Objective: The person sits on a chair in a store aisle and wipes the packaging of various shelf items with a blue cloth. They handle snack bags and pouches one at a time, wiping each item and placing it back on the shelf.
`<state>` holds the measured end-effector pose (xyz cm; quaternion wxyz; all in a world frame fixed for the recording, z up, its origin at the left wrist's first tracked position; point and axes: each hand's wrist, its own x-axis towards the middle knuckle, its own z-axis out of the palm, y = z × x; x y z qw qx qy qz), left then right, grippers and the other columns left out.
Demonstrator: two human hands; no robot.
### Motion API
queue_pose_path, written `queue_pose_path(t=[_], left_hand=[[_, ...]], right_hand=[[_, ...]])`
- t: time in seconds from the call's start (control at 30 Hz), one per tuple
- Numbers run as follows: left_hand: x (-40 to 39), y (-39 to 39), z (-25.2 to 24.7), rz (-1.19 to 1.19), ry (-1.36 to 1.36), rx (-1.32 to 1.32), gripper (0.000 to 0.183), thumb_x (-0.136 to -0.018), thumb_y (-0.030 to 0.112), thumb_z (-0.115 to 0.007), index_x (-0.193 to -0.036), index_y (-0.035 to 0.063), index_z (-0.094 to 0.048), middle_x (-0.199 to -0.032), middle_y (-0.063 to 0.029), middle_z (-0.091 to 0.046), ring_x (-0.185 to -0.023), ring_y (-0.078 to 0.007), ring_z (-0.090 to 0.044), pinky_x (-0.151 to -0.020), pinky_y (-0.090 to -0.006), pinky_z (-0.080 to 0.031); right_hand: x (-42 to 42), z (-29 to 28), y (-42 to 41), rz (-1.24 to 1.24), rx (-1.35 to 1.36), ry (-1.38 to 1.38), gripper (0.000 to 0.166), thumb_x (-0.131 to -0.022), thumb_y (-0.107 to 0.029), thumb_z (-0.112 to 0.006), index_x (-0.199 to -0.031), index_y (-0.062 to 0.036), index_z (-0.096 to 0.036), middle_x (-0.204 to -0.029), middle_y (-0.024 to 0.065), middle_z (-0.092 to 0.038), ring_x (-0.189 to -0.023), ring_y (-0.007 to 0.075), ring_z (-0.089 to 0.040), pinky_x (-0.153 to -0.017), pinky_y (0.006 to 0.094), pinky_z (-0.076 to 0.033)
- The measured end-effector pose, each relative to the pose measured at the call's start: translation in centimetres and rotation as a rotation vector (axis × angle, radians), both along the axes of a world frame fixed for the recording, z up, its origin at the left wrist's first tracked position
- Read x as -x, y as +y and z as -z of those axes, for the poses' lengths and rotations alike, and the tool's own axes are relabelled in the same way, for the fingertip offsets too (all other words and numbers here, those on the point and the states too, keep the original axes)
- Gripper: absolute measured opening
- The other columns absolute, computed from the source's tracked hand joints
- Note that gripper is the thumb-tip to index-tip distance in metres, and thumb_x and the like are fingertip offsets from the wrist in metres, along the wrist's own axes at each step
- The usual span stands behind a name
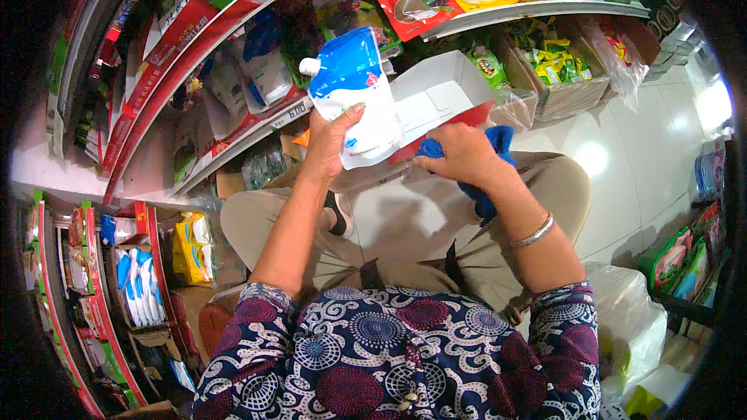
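Note:
My left hand (334, 137) grips the lower left side of a blue and white spouted pouch (362, 93), the thumb lying across its front. The pouch is held up at a slight tilt, its white cap (309, 66) pointing left. A blue cloth (499, 143) is bunched in my right hand (464, 151), with part of it hanging below the wrist. Just behind both hands is an open carton (432, 93) with a white inside and a red front; its visible floor shows folded white flaps. My right hand is close to the carton's front edge.
Shelves with red edging (175, 70) curve along the left and back. Colourful bags (414, 0) stand on the upper shelf. A cardboard box of small yellow-green packets (557, 61) sits at the back right. A plastic-wrapped bundle (621, 309) is at my right, on the tiled floor (630, 134).

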<state>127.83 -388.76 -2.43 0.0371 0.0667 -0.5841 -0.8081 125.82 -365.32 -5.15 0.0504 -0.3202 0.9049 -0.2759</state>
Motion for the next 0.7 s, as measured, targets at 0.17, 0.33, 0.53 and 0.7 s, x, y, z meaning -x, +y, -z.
queue_pose_path(t=[0.17, 0.33, 0.53, 0.7], left_hand=[[3.6, 0.8, 0.3, 0.09, 0.017, 0.188, 0.047, -0.076, 0.006, -0.074, -0.118, 0.0038, -0.052, -0.108, -0.0076, -0.063, -0.096, -0.0176, -0.061, -0.085, -0.0328, -0.049], [7.6, 2.2, 1.3, 0.237, -0.005, 0.289, 0.049, -0.075, 0.008, -0.075, -0.117, 0.0046, -0.053, -0.108, -0.0078, -0.064, -0.097, -0.0178, -0.061, -0.088, -0.0329, -0.048], [10.6, 4.7, 1.3, 0.338, -0.132, 0.424, 0.065, -0.073, 0.012, -0.077, -0.128, 0.0026, -0.044, -0.118, -0.0105, -0.059, -0.107, -0.0215, -0.057, -0.097, -0.0365, -0.042], [12.4, 4.7, 2.9, 0.474, -0.195, 0.393, 0.064, -0.073, 0.01, -0.075, -0.129, 0.0029, -0.045, -0.116, -0.0086, -0.058, -0.108, -0.0186, -0.055, -0.097, -0.0334, -0.041]], right_hand=[[0.3, 0.5, -0.4, 0.099, -0.157, -0.119, 0.054, -0.075, -0.033, -0.066, -0.122, -0.0104, -0.051, -0.088, 0.0175, -0.065, -0.086, 0.0349, -0.064, -0.072, 0.0445, -0.052], [1.0, 3.4, -1.6, 0.134, -0.243, -0.086, 0.058, -0.075, -0.028, -0.068, -0.127, -0.0127, -0.047, -0.089, 0.0137, -0.067, -0.086, 0.0315, -0.066, -0.072, 0.0429, -0.053], [2.8, 5.1, -2.2, 0.139, -0.23, -0.135, 0.036, -0.073, -0.024, -0.068, -0.106, -0.0128, -0.059, -0.089, 0.0155, -0.066, -0.086, 0.0322, -0.065, -0.073, 0.0436, -0.052], [2.2, 5.5, -2.9, 0.14, -0.1, -0.152, 0.029, -0.073, -0.024, -0.068, -0.099, -0.0106, -0.061, -0.088, 0.0149, -0.067, -0.085, 0.033, -0.066, -0.072, 0.0436, -0.053]])
